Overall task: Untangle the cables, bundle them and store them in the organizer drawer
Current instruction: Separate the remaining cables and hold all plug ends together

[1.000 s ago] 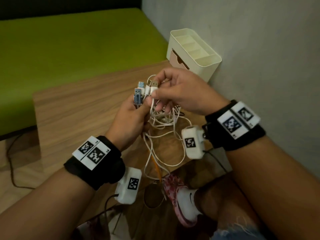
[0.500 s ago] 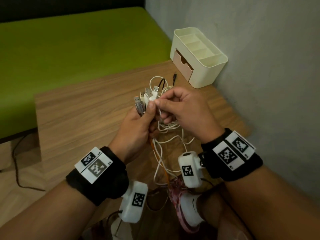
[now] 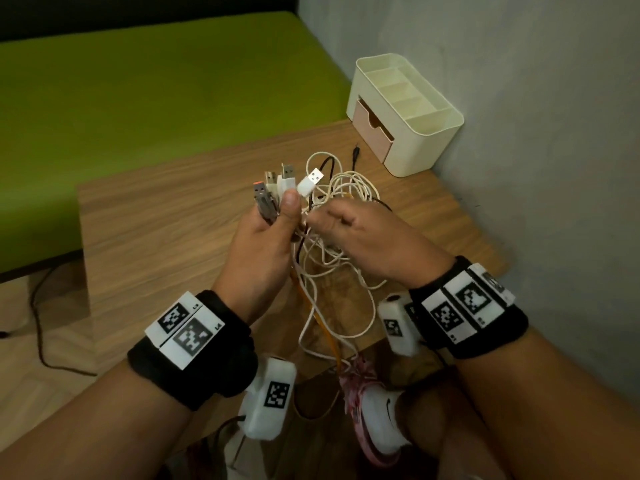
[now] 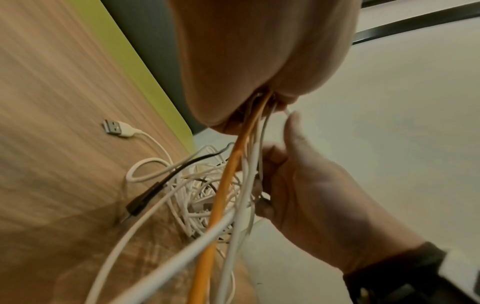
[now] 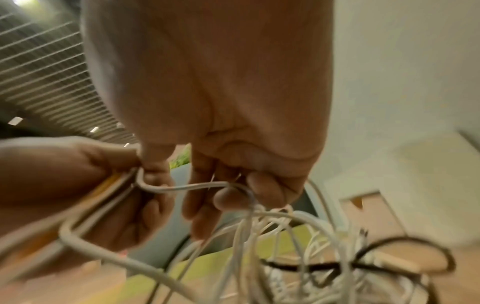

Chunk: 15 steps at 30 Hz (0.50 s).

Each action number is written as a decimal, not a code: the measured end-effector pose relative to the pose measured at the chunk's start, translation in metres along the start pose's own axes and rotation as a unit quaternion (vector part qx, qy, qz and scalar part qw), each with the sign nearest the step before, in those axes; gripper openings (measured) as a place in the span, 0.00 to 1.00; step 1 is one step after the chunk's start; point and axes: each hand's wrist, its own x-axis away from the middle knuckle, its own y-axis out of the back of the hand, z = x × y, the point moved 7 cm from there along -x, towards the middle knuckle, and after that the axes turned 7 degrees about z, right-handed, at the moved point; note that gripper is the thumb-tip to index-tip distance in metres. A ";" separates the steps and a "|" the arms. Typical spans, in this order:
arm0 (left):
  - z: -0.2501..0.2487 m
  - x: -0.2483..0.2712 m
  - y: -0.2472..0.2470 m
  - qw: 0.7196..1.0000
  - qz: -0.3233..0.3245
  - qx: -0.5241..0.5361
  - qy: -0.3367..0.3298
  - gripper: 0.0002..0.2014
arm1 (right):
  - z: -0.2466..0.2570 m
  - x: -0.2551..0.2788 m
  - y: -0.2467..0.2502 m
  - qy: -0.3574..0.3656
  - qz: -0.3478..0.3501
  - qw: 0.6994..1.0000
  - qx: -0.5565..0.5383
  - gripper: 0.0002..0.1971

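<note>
My left hand (image 3: 277,213) grips a bunch of cable plugs (image 3: 277,192), thumb pressed over them, and the grey and white USB ends stick up above it. The tangle of white, orange and black cables (image 3: 332,268) hangs from that fist onto the wooden table (image 3: 156,237). My right hand (image 3: 322,223) is just right of the left, fingers curled round a white cable (image 5: 182,188) close below the left fist. In the left wrist view the orange cable (image 4: 226,185) runs out of my left palm. The cream organizer (image 3: 426,133) with its pink drawer (image 3: 372,129) stands at the table's far right corner.
A grey wall (image 3: 536,168) runs along the table's right side, behind the organizer. A green cushioned surface (image 3: 156,91) lies beyond the table's far and left edges. A loose white USB plug (image 4: 114,127) and a black plug (image 4: 140,203) rest on the tabletop. My foot in a white sock (image 3: 381,410) is under the near edge.
My right hand has let go of the plug ends and dropped to the cables just below the left thumb. The left hand keeps its grip on the plugs.
</note>
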 end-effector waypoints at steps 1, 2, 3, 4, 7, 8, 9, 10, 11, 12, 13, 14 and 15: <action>0.001 -0.001 0.004 0.999 -0.012 0.037 0.010 0.19 | 0.000 -0.001 -0.003 0.011 0.017 0.998 0.053 0.18; 0.004 -0.002 0.006 0.995 -0.017 0.092 0.023 0.19 | -0.002 -0.002 -0.004 0.007 0.032 0.995 0.091 0.14; 0.005 -0.003 0.006 0.988 -0.016 0.152 0.036 0.20 | -0.007 -0.003 -0.004 -0.007 0.043 0.993 0.114 0.12; 0.006 -0.004 0.007 0.978 -0.015 0.203 0.043 0.20 | -0.013 -0.004 -0.002 -0.029 0.050 0.990 0.131 0.12; -0.002 -0.006 0.013 0.958 -0.016 0.283 0.045 0.21 | -0.025 -0.005 0.009 -0.073 0.043 0.984 0.160 0.11; -0.004 -0.006 0.016 0.958 -0.017 0.284 0.045 0.22 | -0.026 -0.005 0.011 -0.074 0.032 0.984 0.159 0.10; -0.004 -0.006 0.020 0.959 -0.020 0.279 0.048 0.22 | -0.025 -0.006 0.012 -0.070 0.019 0.986 0.152 0.08; -0.004 -0.006 0.025 0.962 -0.026 0.266 0.048 0.22 | -0.023 -0.006 0.012 -0.064 0.008 0.989 0.136 0.06; -0.004 -0.005 0.031 0.968 -0.034 0.243 0.045 0.21 | -0.021 -0.006 0.012 -0.055 0.002 0.993 0.104 0.04; -0.005 -0.005 0.037 0.977 -0.039 0.208 0.038 0.18 | -0.017 -0.005 0.013 -0.045 0.000 0.997 0.056 0.04; -0.006 -0.005 0.043 0.985 -0.041 0.163 0.032 0.15 | -0.013 -0.004 0.016 -0.031 -0.003 1.000 -0.001 0.05; -0.007 -0.005 0.047 0.992 -0.036 0.117 0.026 0.14 | -0.009 -0.002 0.020 -0.014 -0.012 0.998 -0.055 0.05; -0.009 -0.004 0.047 0.996 -0.026 0.080 0.026 0.14 | -0.005 0.001 0.026 0.003 -0.027 0.995 -0.094 0.05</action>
